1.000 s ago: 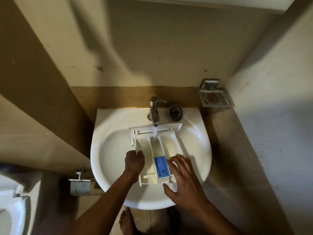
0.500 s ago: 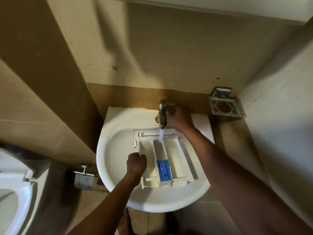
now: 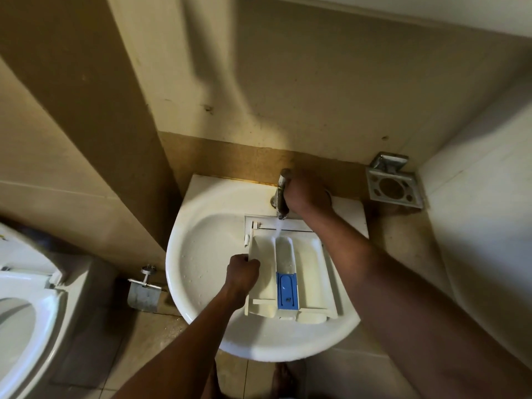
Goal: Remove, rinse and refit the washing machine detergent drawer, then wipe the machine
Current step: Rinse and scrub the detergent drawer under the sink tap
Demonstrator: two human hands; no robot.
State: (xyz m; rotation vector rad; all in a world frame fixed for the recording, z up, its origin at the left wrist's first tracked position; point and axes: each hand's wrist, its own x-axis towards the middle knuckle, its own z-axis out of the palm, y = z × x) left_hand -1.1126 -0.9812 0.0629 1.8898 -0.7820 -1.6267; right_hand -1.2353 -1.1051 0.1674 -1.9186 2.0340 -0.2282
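Observation:
The white detergent drawer (image 3: 312,272) lies in the white sink (image 3: 201,254), with a blue insert (image 3: 286,290) in its middle channel. Water runs from the chrome tap (image 3: 281,194) into the far end of that channel. My left hand (image 3: 241,273) grips the drawer's left wall. My right hand (image 3: 309,192) is closed around the tap's handle at the back of the sink, and its forearm crosses over the drawer's right corner.
A metal soap holder (image 3: 394,188) is fixed to the wall right of the sink. A toilet (image 3: 23,312) stands at the left, with a metal paper holder (image 3: 143,295) between it and the sink. My bare feet show on the tiled floor below the sink.
My right hand left the drawer's near right side and went up to the tap, where it now stays. The left hand keeps its grip on the drawer. Water keeps running.

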